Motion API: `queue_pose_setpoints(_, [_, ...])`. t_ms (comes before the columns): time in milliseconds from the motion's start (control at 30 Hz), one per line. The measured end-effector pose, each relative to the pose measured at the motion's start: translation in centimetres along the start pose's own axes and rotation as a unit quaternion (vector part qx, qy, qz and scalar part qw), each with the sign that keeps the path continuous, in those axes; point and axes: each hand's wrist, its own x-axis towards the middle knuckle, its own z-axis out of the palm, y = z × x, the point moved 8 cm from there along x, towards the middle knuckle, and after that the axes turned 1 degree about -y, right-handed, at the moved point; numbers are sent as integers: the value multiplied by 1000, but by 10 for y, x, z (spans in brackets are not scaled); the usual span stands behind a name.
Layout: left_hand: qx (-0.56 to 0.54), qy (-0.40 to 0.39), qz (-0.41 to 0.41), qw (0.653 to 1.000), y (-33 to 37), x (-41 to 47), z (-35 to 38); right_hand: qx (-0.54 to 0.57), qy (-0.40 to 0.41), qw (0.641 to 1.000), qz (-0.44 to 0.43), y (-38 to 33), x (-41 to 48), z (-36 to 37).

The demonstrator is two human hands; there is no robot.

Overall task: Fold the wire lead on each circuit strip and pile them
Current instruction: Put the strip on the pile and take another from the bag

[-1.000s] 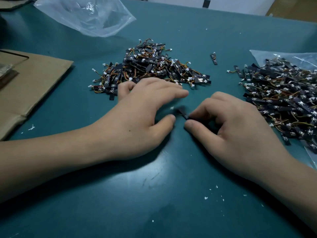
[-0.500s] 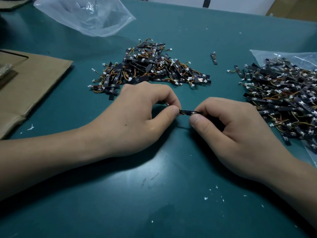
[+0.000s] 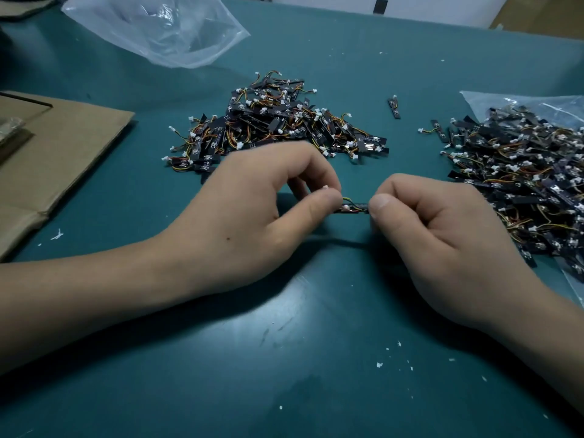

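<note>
L hand (image 3: 246,222) & R hand (image 3: 448,241) hold one circuit strip (image 3: 355,209) btwn them, just above the teal bench (image 3: 284,358). Each pinches an end w/ thumb & forefinger, other fingers curled. Strip lies roughly level, edge-on to the camera. Its wire lead (image 3: 347,200) runs along the strip toward the L thumb, w/ the white connector (image 3: 325,187) poking up at the L fingertips. Behind the hands, ctr: pile of strips (image 3: 275,121). Far R: bigger heap (image 3: 521,178) on a clear plastic sheet (image 3: 493,101). One loose strip (image 3: 394,108) lies btwn the two. Crumpled clear bag (image 3: 158,26) top L, flat cardboard (image 3: 63,147) at L edge, white specks (image 3: 379,364) near the R forearm.
</note>
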Motion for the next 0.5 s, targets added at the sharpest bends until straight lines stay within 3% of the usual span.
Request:
queue_pose_setpoints(167, [-29,-11,40,999,7,-2,-1,-22,-90,994,-49,-9,-1,11])
queue_pose_setpoints(267, [-83,-44,10,996,2,-1,4,-15,-133,986,-96,-17,-5,14])
queue_pose_setpoints(400, [-151,-111,-42,981,-9,0,18,15,-128,984,-119,-21,-7,13])
queue_pose_setpoints(500, [-183,-82,-74,977,-18,1,15,27,-86,990,-107,-18,-5,9])
